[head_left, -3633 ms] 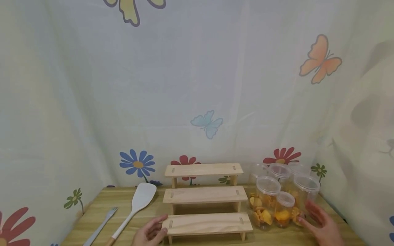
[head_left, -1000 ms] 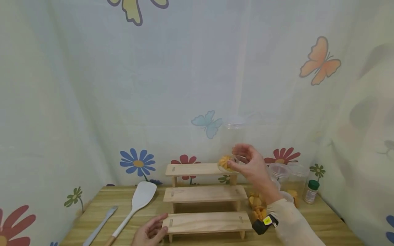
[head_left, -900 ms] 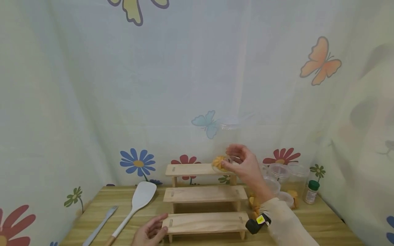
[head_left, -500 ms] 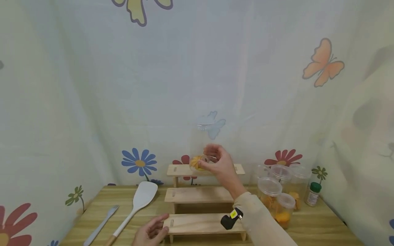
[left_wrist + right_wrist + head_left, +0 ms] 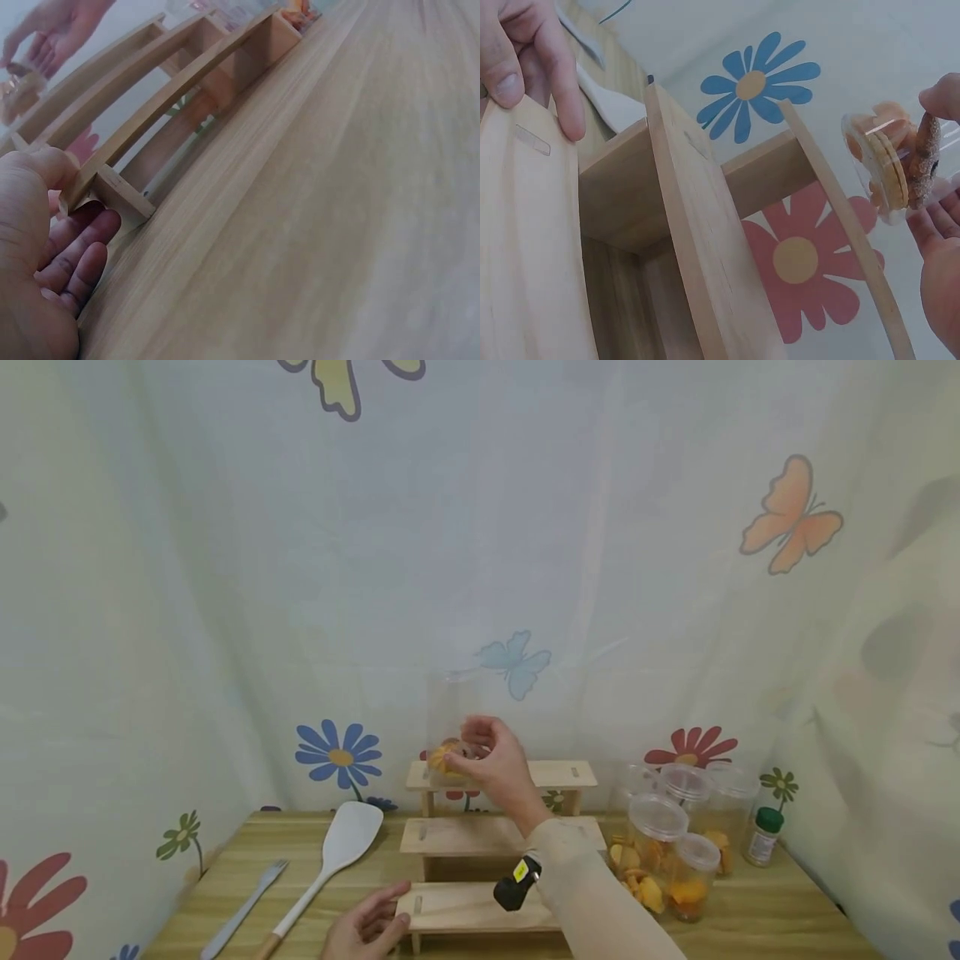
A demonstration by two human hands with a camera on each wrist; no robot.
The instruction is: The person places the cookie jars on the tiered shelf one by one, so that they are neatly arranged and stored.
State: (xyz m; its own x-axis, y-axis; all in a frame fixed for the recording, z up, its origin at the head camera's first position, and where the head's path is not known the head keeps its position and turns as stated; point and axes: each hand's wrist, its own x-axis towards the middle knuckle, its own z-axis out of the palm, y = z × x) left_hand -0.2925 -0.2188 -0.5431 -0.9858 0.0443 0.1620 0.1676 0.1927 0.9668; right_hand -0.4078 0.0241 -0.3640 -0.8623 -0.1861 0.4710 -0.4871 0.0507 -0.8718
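My right hand (image 5: pixel 495 764) grips a tall clear jar (image 5: pixel 441 758) low on its body, fingers and thumb around it. Cookies lie in the jar's bottom, and its base overlaps the left end of the top tier in the head view. In the right wrist view a gap shows between the jar (image 5: pixel 881 169) and the top board (image 5: pixel 855 240). The three-tier wooden rack (image 5: pixel 457 835) stands mid-table. My left hand (image 5: pixel 366 927) holds the left end of its lowest board, thumb above and fingers curled below, as the left wrist view shows (image 5: pixel 45 247).
Several clear lidded jars (image 5: pixel 658 818) with snacks stand right of the rack. Behind them to the right is a small green-capped bottle (image 5: pixel 763 837). Left of the rack lie a white spatula (image 5: pixel 352 839) and a grey fork (image 5: pixel 247 906). A patterned curtain (image 5: pixel 480 568) hangs behind.
My right hand has gone from the jar group to the rack's top tier with one jar, then slid left along it. The green-capped bottle has come into view. My left hand stays put.
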